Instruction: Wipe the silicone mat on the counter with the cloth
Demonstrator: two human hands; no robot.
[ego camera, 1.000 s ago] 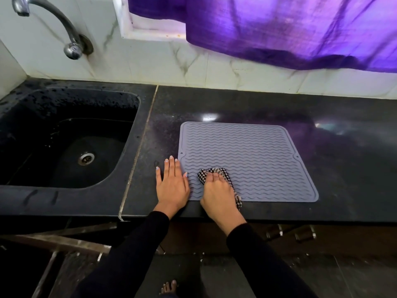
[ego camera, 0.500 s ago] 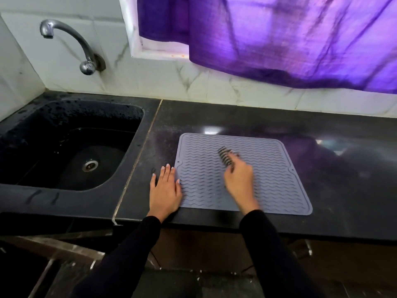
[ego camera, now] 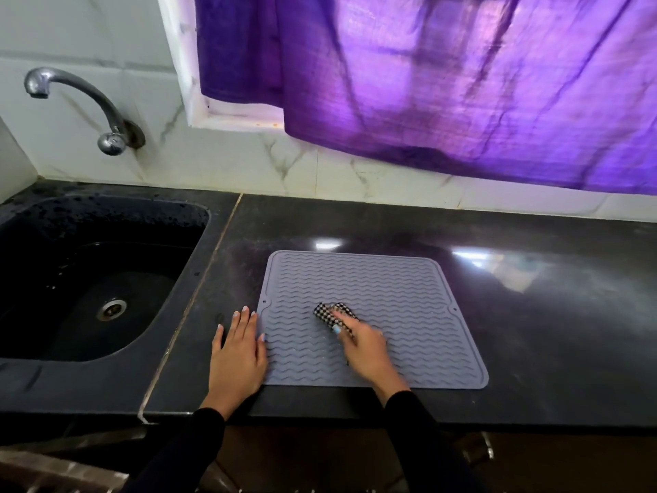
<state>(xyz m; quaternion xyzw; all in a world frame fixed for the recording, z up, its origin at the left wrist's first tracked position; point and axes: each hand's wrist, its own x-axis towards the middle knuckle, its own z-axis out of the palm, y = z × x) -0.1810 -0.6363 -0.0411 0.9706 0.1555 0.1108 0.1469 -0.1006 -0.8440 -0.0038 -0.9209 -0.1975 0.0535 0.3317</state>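
Note:
A grey silicone mat [ego camera: 398,300] with wavy ridges lies flat on the black counter [ego camera: 551,314]. My right hand [ego camera: 366,346] rests on the mat's middle-left part and presses a small black-and-white checked cloth [ego camera: 329,313] onto it; the cloth pokes out past my fingertips. My left hand [ego camera: 236,354] lies flat, fingers spread, on the counter at the mat's left edge, its thumb side touching the mat's near-left corner.
A black sink [ego camera: 89,279] with a metal drain is sunk into the counter to the left, under a chrome tap [ego camera: 81,101] on the tiled wall. A purple curtain [ego camera: 444,83] hangs over the back wall. The counter's front edge runs just below the mat.
My right hand swept the cloth from the mat's near edge up to its far middle, then back toward the middle-left. My left hand stayed at the mat's left edge. The view tilted upward.

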